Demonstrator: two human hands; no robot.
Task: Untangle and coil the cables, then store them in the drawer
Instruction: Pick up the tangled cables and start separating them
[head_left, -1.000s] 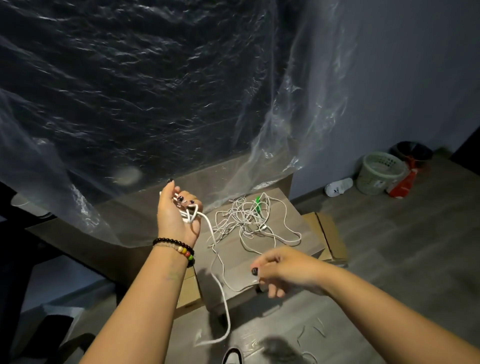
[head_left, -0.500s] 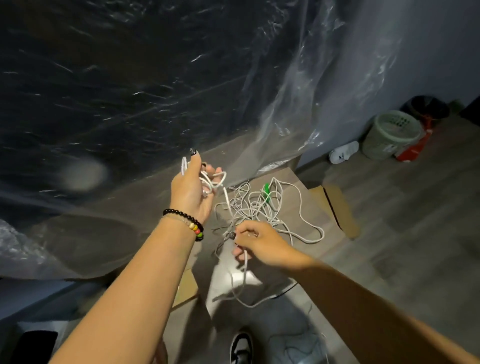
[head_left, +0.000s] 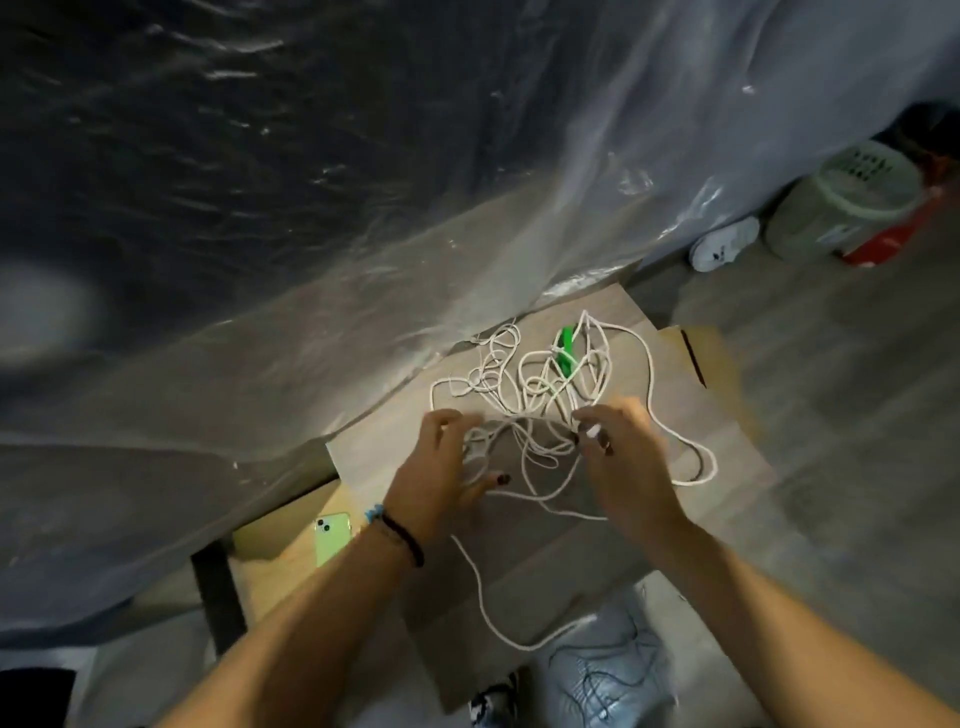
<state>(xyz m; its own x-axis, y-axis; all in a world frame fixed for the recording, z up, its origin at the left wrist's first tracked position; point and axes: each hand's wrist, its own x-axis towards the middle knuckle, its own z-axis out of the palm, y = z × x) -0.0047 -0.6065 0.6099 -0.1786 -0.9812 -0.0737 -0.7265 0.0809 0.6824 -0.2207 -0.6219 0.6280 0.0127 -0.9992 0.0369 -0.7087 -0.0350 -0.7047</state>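
White cable tangle (head_left: 540, 400) lies on the low wooden table (head_left: 727, 483), spread mostly side to side across the top, no single axis; one long strand (head_left: 480, 592) runs from the tangle toward the camera and loops off the table's near edge. Green plug or clip (head_left: 566, 348) sits in the far part of the tangle, long axis pointing away and slightly left. No readable writing anywhere; shoe (head_left: 724, 244) far right of the table has a dark mark, too blurred to read. Left hand (head_left: 441, 467) over the tangle's left side, fingers curled into strands, seems to grip them, motion blur. Right hand (head_left: 618, 441) at the tangle's right side, fingertips pinching a strand. Green phone (head_left: 332, 538) lies left of the table, on a lower yellowish surface
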